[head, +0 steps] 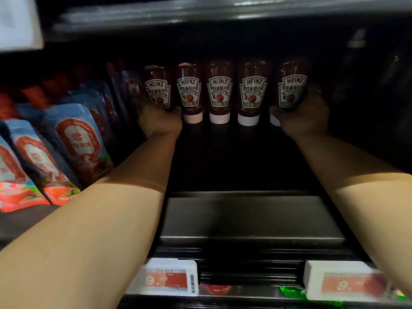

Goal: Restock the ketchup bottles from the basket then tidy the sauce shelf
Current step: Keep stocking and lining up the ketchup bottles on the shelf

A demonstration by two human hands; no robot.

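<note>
Several Heinz ketchup bottles stand cap-down in a row deep on the dark shelf [245,219]. My left hand [160,121] grips the base of the leftmost ketchup bottle [157,90]. My right hand [305,117] grips the rightmost ketchup bottle [293,85], whose white cap shows beside my fingers. Three middle bottles [219,90] stand between my hands, white caps down, labels facing me. Both arms reach far into the shelf. No basket is in view.
Blue and red sauce pouches [75,143] lean in rows on the left of the shelf. Two white price tags [169,279] [343,284] hang on the front edge. The shelf above [200,12] is close overhead. The right side is dark.
</note>
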